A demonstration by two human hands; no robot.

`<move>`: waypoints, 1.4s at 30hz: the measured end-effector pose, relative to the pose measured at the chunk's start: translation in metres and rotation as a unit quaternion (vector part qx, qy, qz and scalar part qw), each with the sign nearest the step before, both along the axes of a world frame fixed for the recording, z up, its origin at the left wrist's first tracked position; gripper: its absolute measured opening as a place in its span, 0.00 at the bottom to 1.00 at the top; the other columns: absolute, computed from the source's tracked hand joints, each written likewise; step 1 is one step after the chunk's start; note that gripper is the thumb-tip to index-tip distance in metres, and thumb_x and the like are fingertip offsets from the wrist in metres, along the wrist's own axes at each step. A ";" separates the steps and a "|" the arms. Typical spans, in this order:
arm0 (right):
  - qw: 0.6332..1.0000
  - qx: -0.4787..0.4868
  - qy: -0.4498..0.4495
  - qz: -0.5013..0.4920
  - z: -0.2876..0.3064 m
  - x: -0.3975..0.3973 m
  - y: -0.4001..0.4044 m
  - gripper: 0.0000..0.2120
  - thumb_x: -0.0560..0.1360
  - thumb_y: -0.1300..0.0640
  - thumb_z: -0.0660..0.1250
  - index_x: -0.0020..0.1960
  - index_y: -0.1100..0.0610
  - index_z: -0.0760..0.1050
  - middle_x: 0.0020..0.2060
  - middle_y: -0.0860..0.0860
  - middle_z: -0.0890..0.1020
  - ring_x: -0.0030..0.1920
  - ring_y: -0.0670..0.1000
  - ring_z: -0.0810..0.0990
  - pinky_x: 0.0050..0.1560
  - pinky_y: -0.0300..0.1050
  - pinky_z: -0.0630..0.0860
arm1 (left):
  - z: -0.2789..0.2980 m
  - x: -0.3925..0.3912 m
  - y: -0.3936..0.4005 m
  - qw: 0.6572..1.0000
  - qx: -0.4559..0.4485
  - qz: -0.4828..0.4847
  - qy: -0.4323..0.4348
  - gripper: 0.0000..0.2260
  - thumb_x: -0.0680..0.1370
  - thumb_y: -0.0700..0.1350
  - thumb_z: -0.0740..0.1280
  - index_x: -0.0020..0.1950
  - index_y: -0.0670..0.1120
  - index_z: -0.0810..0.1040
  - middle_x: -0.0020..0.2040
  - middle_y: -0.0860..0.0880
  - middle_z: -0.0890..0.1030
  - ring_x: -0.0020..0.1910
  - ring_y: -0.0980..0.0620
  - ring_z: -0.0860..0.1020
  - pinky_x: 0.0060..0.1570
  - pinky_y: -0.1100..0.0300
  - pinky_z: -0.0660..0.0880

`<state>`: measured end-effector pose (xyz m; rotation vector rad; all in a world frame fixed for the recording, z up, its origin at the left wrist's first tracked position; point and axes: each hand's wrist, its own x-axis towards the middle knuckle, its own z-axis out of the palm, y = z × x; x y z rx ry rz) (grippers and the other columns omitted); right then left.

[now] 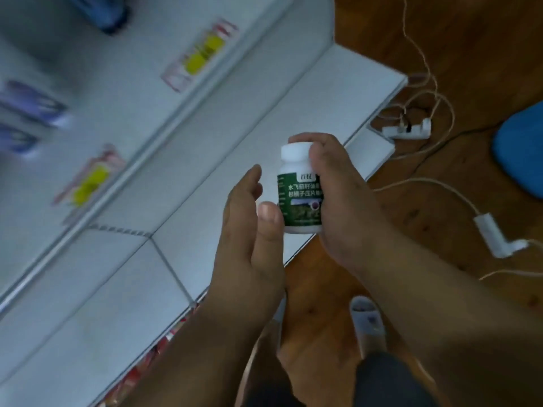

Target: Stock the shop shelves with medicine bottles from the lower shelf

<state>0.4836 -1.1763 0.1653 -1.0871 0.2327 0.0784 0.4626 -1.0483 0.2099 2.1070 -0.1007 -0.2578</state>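
A white medicine bottle (298, 189) with a white cap and a green label stands upright in mid-air above the front edge of a white shelf (182, 183). My right hand (343, 201) is wrapped around its right side and cap. My left hand (249, 227) is open just to the left of the bottle, thumb tip touching or nearly touching its lower left side. The upper shelves are blurred.
Yellow price tags (202, 54) (88, 186) hang on the shelf rails above. Blurred purple boxes (26, 113) sit at the far left. On the wooden floor lie a white power strip (408, 130), cables, a white adapter (493, 236) and a blue cushion (523, 148). A slippered foot (367, 321) stands below.
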 end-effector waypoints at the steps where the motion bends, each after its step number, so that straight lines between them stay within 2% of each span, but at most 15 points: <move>1: 1.000 -0.010 -0.016 0.010 0.029 -0.007 0.001 0.13 0.76 0.43 0.58 0.55 0.45 0.75 0.46 0.51 0.79 0.43 0.50 0.81 0.41 0.52 0.81 | 0.024 -0.011 0.003 1.000 0.006 0.016 -0.016 0.40 0.73 0.75 0.48 0.77 0.51 0.63 0.73 0.55 0.70 0.70 0.62 0.67 0.63 0.71 0.68; 4: 0.994 -0.056 -0.084 0.041 0.107 -0.024 0.019 0.12 0.76 0.44 0.61 0.56 0.48 0.73 0.43 0.50 0.79 0.40 0.47 0.82 0.38 0.45 0.78 | 0.087 -0.041 0.026 0.997 0.039 0.015 -0.063 0.41 0.72 0.77 0.45 0.78 0.54 0.61 0.73 0.57 0.68 0.72 0.63 0.65 0.68 0.59 0.66; 7: 0.977 -0.092 -0.168 0.088 0.170 -0.040 0.055 0.12 0.76 0.45 0.64 0.57 0.46 0.72 0.44 0.48 0.80 0.43 0.49 0.82 0.41 0.46 0.79 | 0.134 -0.064 0.065 0.991 0.051 0.050 -0.110 0.39 0.74 0.75 0.49 0.78 0.54 0.59 0.75 0.58 0.66 0.74 0.61 0.63 0.71 0.50 0.66; 9: 0.963 -0.098 -0.215 0.128 0.204 -0.053 0.088 0.11 0.76 0.45 0.64 0.57 0.47 0.72 0.44 0.49 0.80 0.43 0.50 0.82 0.42 0.47 0.80 | 0.158 -0.087 0.099 0.984 0.052 0.093 -0.143 0.41 0.72 0.77 0.49 0.79 0.54 0.58 0.76 0.58 0.65 0.74 0.62 0.63 0.70 0.52 0.66; 12: 0.939 -0.097 -0.265 0.198 0.241 -0.077 0.148 0.13 0.78 0.48 0.62 0.60 0.51 0.71 0.43 0.49 0.79 0.41 0.49 0.80 0.41 0.50 0.81 | 0.183 -0.132 0.157 0.966 0.079 0.170 -0.178 0.46 0.68 0.80 0.48 0.79 0.55 0.56 0.76 0.58 0.63 0.73 0.65 0.62 0.67 0.61 0.63; 15: 0.910 -0.102 -0.296 0.270 0.263 -0.109 0.219 0.13 0.79 0.49 0.60 0.61 0.52 0.72 0.42 0.49 0.79 0.41 0.48 0.79 0.43 0.51 0.80 | 0.195 -0.189 0.225 0.948 0.102 0.232 -0.192 0.45 0.68 0.80 0.47 0.79 0.56 0.56 0.75 0.59 0.63 0.72 0.67 0.61 0.66 0.62 0.62; 17: 0.894 -0.106 -0.309 0.305 0.270 -0.138 0.274 0.13 0.79 0.49 0.60 0.61 0.52 0.73 0.43 0.49 0.80 0.43 0.48 0.79 0.47 0.52 0.79 | 0.199 -0.234 0.272 0.936 0.130 0.268 -0.188 0.45 0.68 0.80 0.46 0.79 0.56 0.54 0.75 0.59 0.62 0.72 0.67 0.60 0.66 0.63 0.61; 20: 0.878 -0.107 -0.310 0.348 0.271 -0.188 0.358 0.14 0.78 0.48 0.59 0.61 0.50 0.74 0.46 0.46 0.81 0.45 0.45 0.79 0.50 0.51 0.78 | 0.206 -0.301 0.341 0.920 0.186 0.305 -0.159 0.45 0.68 0.80 0.45 0.79 0.57 0.51 0.77 0.58 0.60 0.74 0.62 0.59 0.72 0.57 0.61; 25: 0.860 -0.076 -0.265 0.429 0.273 -0.260 0.482 0.12 0.80 0.51 0.61 0.61 0.51 0.76 0.51 0.55 0.82 0.47 0.49 0.81 0.50 0.50 0.78 | 0.219 -0.386 0.441 0.898 0.230 0.357 -0.117 0.46 0.68 0.80 0.43 0.79 0.57 0.50 0.78 0.56 0.59 0.75 0.59 0.58 0.74 0.52 0.61; 27: 0.853 -0.088 -0.268 0.439 0.278 -0.278 0.523 0.14 0.77 0.48 0.62 0.60 0.50 0.77 0.52 0.54 0.83 0.49 0.52 0.82 0.54 0.53 0.80 | 0.220 -0.407 0.477 0.892 0.226 0.378 -0.099 0.45 0.68 0.80 0.44 0.79 0.58 0.49 0.78 0.57 0.58 0.75 0.60 0.57 0.73 0.52 0.63; 30: 0.838 -0.124 -0.307 0.434 0.284 -0.291 0.579 0.14 0.74 0.46 0.63 0.57 0.48 0.78 0.49 0.50 0.83 0.49 0.49 0.82 0.55 0.55 0.81 | 0.217 -0.423 0.526 0.882 0.210 0.409 -0.097 0.47 0.66 0.82 0.43 0.79 0.58 0.50 0.77 0.58 0.58 0.75 0.60 0.58 0.69 0.49 0.70; 34: 0.823 -0.149 -0.337 0.432 0.277 -0.288 0.657 0.11 0.71 0.44 0.68 0.53 0.46 0.78 0.44 0.47 0.84 0.45 0.46 0.83 0.46 0.49 0.81 | 0.203 -0.424 0.596 0.874 0.199 0.436 -0.084 0.46 0.65 0.83 0.43 0.78 0.60 0.50 0.78 0.59 0.58 0.75 0.59 0.59 0.68 0.48 0.71; 38: 0.809 -0.154 -0.348 0.448 0.262 -0.273 0.740 0.15 0.69 0.42 0.71 0.53 0.47 0.77 0.46 0.48 0.83 0.46 0.47 0.84 0.46 0.48 0.82 | 0.193 -0.411 0.675 0.875 0.197 0.439 -0.055 0.46 0.66 0.82 0.44 0.78 0.60 0.50 0.78 0.59 0.58 0.75 0.57 0.60 0.72 0.48 0.66; 42: 0.793 -0.166 -0.334 0.482 0.260 -0.254 0.822 0.14 0.71 0.42 0.73 0.54 0.46 0.76 0.47 0.48 0.83 0.48 0.48 0.84 0.47 0.48 0.83 | 0.202 -0.396 0.757 0.872 0.210 0.442 -0.025 0.48 0.64 0.83 0.44 0.79 0.58 0.50 0.79 0.57 0.58 0.77 0.57 0.58 0.74 0.49 0.62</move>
